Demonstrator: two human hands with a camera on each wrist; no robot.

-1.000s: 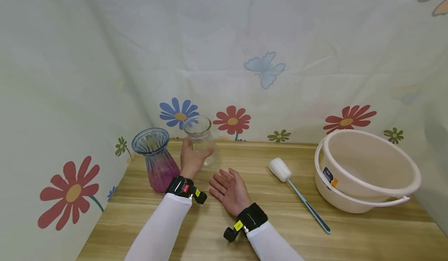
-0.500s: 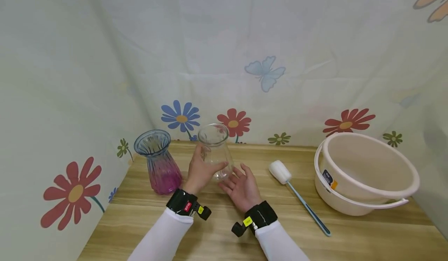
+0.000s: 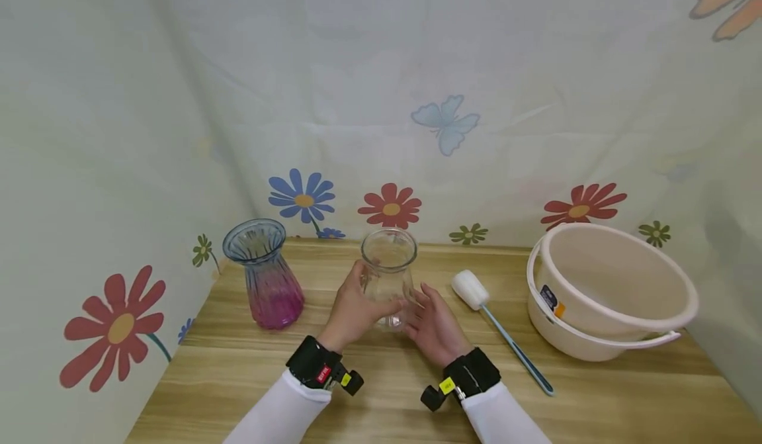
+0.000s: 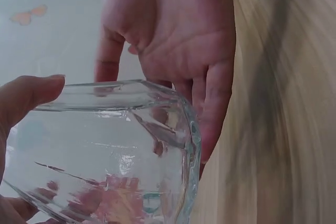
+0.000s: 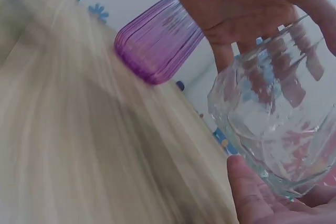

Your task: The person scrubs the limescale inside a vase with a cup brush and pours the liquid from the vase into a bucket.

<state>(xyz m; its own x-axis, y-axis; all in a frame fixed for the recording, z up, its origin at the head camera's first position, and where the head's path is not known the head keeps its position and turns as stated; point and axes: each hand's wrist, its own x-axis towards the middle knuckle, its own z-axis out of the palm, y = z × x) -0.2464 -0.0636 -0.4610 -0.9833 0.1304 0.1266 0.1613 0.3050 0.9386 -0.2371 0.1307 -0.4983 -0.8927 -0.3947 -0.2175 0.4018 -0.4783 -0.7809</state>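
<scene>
A clear glass vase [image 3: 389, 278] is held in front of me, its wide mouth facing up. My left hand [image 3: 354, 310] grips it from the left, with the thumb across the near side and the fingers behind, seen through the glass in the right wrist view. At the lower right of the vase is my right hand [image 3: 436, 325], palm turned toward it. In the left wrist view, the right hand's fingers [image 4: 212, 114] extend fairly straight past the base. A ribbed vase [image 3: 270, 285], blue above and pink-purple below, stands upright to the left of my left hand.
A bottle brush [image 3: 506, 338] with a white sponge head lies on the wooden table [image 3: 381, 391] to the right. Beyond it, a pale pink basin [image 3: 595, 338] with a handle stands at the right. A flower-printed curtain [image 3: 357, 133] hangs behind the table.
My left hand has brought the clear vase rightward and nearer from the back of the table. My right hand has moved right and forward, reaching the vase's lower side. The coloured vase stayed put.
</scene>
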